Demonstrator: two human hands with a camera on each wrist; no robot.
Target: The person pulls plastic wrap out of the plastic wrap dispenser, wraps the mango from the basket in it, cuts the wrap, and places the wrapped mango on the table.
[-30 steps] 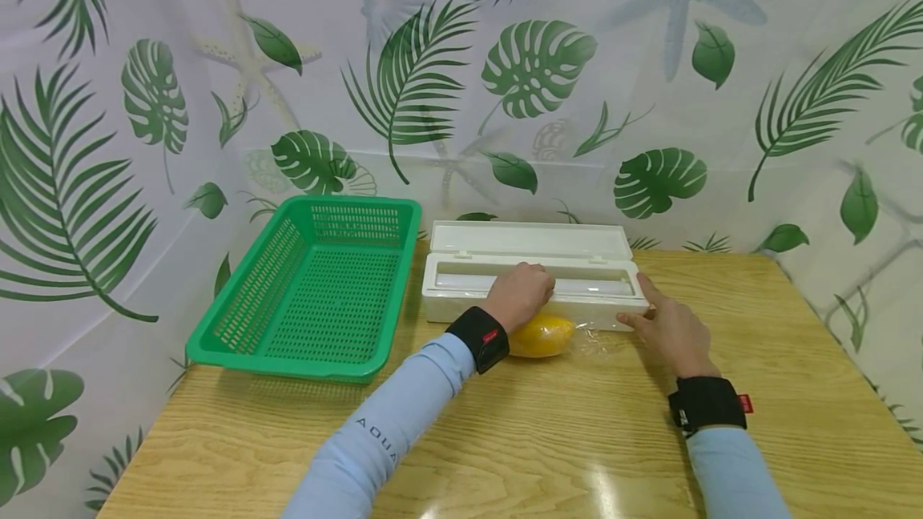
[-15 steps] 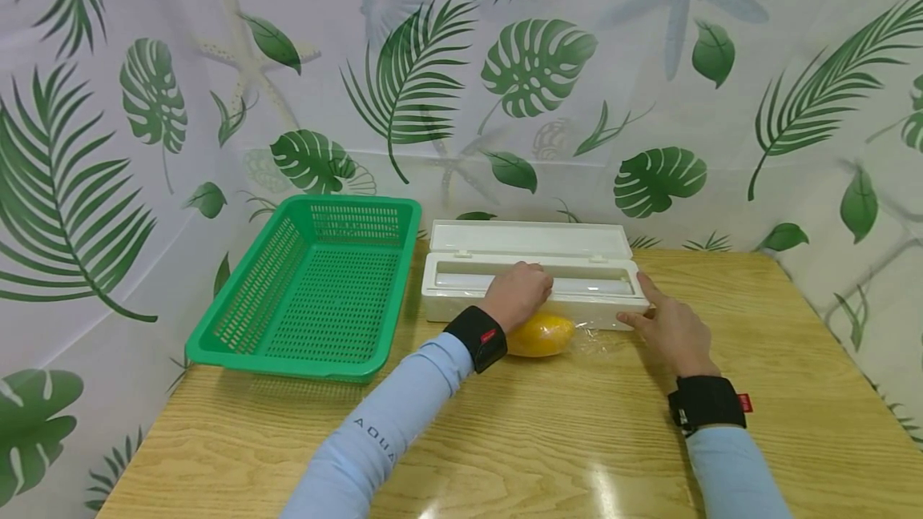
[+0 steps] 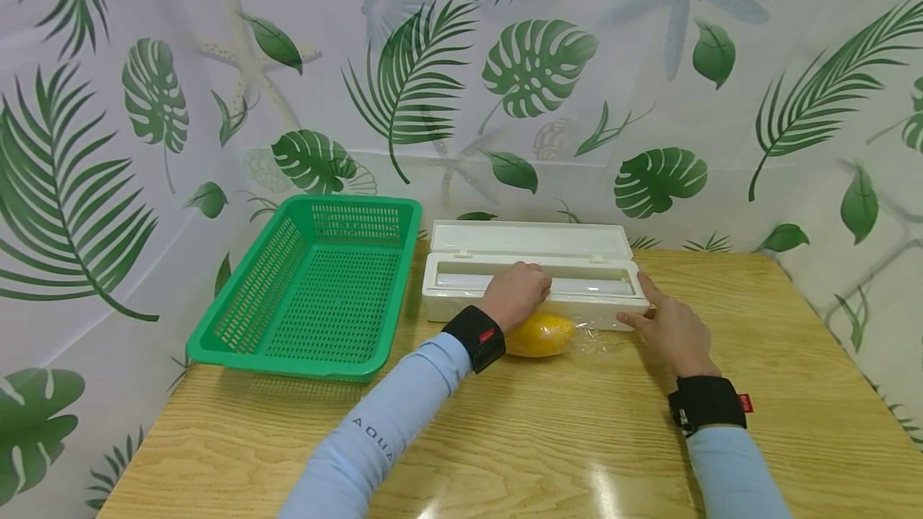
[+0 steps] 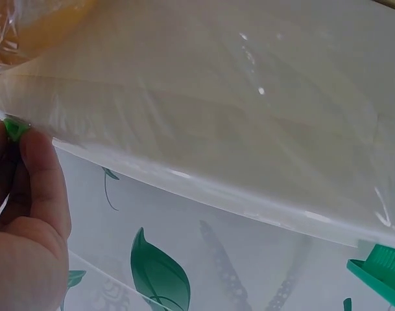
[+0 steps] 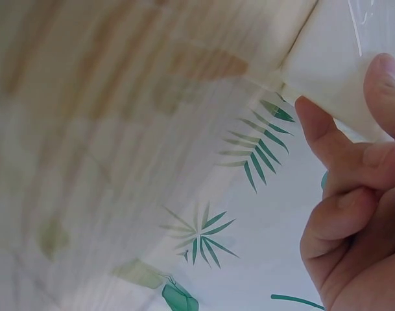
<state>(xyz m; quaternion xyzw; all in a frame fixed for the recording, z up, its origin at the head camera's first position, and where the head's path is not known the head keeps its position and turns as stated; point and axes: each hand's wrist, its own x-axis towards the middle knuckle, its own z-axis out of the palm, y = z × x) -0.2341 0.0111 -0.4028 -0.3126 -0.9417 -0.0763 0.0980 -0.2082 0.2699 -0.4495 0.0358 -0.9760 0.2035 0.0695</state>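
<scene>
A white cling film dispenser (image 3: 461, 307) lies across the table with its lid flipped up at the back and a film roll (image 3: 591, 286) inside. At its front edge my left hand (image 3: 513, 295) pinches a small green slide cutter (image 4: 15, 128) between thumb and finger; the head view hides the cutter behind that hand. My right hand (image 3: 674, 331) grips the dispenser's right end, thumb on the front face, index finger along the end. Against the front lies a yellow mango-like fruit (image 3: 544, 335) under clear film (image 3: 593, 337), partly covered by my left hand and wrist.
A green perforated basket (image 3: 385, 327) stands on the wooden table (image 3: 548, 439) left of the dispenser. Behind both hangs a leaf-printed cloth (image 3: 447, 166), close to the table's back edge.
My left hand has slid slightly to the left along the dispenser's front edge. The right hand, the dispenser and the fruit stay in place.
</scene>
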